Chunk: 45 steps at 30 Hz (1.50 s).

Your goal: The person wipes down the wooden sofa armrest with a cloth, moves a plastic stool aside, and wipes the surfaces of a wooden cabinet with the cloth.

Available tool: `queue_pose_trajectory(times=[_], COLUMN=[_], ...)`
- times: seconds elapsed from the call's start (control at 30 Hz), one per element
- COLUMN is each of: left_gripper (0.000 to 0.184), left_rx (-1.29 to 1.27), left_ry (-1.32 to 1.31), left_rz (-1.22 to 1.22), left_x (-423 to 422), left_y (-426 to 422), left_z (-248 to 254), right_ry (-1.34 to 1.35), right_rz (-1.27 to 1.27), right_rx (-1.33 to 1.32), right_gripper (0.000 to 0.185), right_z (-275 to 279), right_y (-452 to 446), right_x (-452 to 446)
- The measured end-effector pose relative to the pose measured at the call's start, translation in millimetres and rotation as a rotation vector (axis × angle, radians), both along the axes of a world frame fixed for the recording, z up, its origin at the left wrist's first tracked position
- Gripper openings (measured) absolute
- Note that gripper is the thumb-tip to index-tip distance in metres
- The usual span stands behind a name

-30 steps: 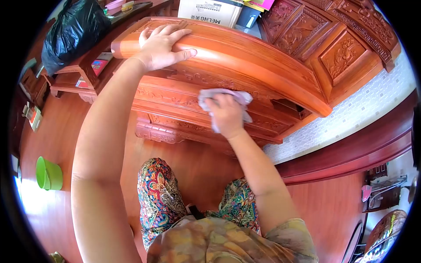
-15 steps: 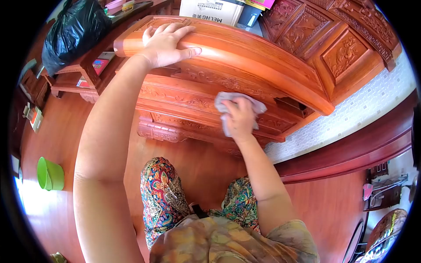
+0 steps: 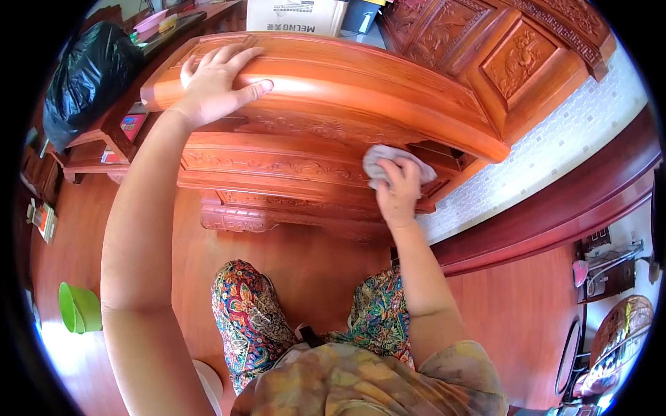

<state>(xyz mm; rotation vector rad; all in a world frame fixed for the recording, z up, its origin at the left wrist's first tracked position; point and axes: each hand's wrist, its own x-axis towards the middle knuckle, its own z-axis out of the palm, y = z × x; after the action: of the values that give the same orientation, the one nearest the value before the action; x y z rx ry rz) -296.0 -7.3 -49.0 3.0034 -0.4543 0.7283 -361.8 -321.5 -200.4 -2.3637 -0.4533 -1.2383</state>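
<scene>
A curved, reddish wooden armrest (image 3: 361, 87) of a carved piece of furniture runs across the upper middle. My left hand (image 3: 216, 87) lies on its left part, fingers spread and thumb out. Below the armrest, my right hand (image 3: 400, 191) presses a pale grey-lilac cloth (image 3: 381, 158) against the carved side panel (image 3: 298, 166), near its right end. The fingers of that hand are bent over the cloth and hide part of it. An opening in the wood lies just right of the cloth.
A black plastic bag (image 3: 90, 80) sits on a wooden stand at the upper left. A green bucket (image 3: 80, 308) is on the floor at left. Behind the armrest stands a white carton (image 3: 295, 17). A patterned white wall (image 3: 527, 159) and dark red trim (image 3: 541, 208) run along the right.
My right hand has moved right along the panel with the cloth. My left hand stays on the armrest. The view has shifted, and a white round object now shows beside my left arm.
</scene>
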Motion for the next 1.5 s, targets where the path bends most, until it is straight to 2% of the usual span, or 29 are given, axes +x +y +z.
queue_pose_trajectory(times=[0.1, 0.2, 0.3, 0.4, 0.53, 0.6, 0.73, 0.83, 1.0, 1.1, 1.2, 1.3, 1.33, 1.4, 1.47, 1.5], left_gripper=[0.069, 0.069, 0.066, 0.062, 0.061, 0.06, 0.059, 0.058, 0.058, 0.058, 0.06, 0.059, 0.059, 0.06, 0.061, 0.061], left_rx=[-0.051, -0.045, -0.028, 0.011, 0.021, 0.008, 0.034, 0.031, 0.029, 0.029, -0.02, -0.034, -0.022, -0.018, -0.017, -0.014], left_ry=[0.039, 0.027, 0.012, 0.01, 0.004, 0.011, 0.024, 0.039, 0.047, 0.045, 0.034, 0.065, 0.066, 0.034, 0.024, 0.029], left_rz=[-0.004, -0.013, -0.022, -0.024, 0.008, -0.001, -0.022, -0.006, -0.009, 0.001, -0.031, -0.043, -0.054, -0.051, -0.049, -0.044], left_x=[-0.1, -0.6, -4.0, -4.6, -4.7, -5.2, -6.0, -6.3, -8.7, -9.5, -7.1, -7.0, -7.7, -6.6, -5.0, -6.0], left_y=[0.9, 3.4, 5.4, 3.7, 1.8, 0.1, -0.8, 2.3, -1.9, -3.8, -3.5, -5.7, -5.6, -2.4, 1.0, 0.1], left_z=[3.0, 3.6, 5.8, 4.8, 5.0, 6.7, 8.8, 9.5, 11.7, 11.3, 9.1, 11.0, 10.3, 8.9, 7.0, 8.0], right_ry=[0.0, 0.057, -0.005, -0.002, -0.137, -0.144, -0.031, -0.053, -0.089, -0.173, -0.154, 0.024, 0.003, -0.01, -0.019, -0.092], right_rz=[0.193, 0.265, 0.157, 0.131, -0.033, -0.012, 0.125, 0.105, -0.086, -0.152, -0.243, -0.068, 0.002, -0.026, -0.096, -0.119], right_rx=[-0.021, 0.0, 0.092, 0.331, 0.275, 0.294, 0.128, 0.137, 0.458, 0.474, 0.412, 0.183, 0.135, 0.26, 0.526, 0.561], right_gripper=[0.036, 0.035, 0.034, 0.03, 0.027, 0.029, 0.03, 0.03, 0.029, 0.029, 0.028, 0.023, 0.025, 0.026, 0.026, 0.027], right_z=[13.1, 26.9, 21.8, 26.5, 33.4, 28.8, 42.6, 42.8, 28.4, 26.9, 30.5, 38.3, 37.8, 36.9, 42.8, 42.0], right_y=[44.8, 55.4, 19.5, -11.9, 11.1, 16.2, 37.3, 28.1, -17.4, 5.2, 7.7, 9.1, 10.4, 7.5, 2.9, -1.0], right_x=[14.3, 11.4, 3.4, -4.3, 1.6, 3.9, -1.0, -1.5, -5.6, 3.7, -1.4, -11.5, -11.2, -13.5, -21.6, -20.9])
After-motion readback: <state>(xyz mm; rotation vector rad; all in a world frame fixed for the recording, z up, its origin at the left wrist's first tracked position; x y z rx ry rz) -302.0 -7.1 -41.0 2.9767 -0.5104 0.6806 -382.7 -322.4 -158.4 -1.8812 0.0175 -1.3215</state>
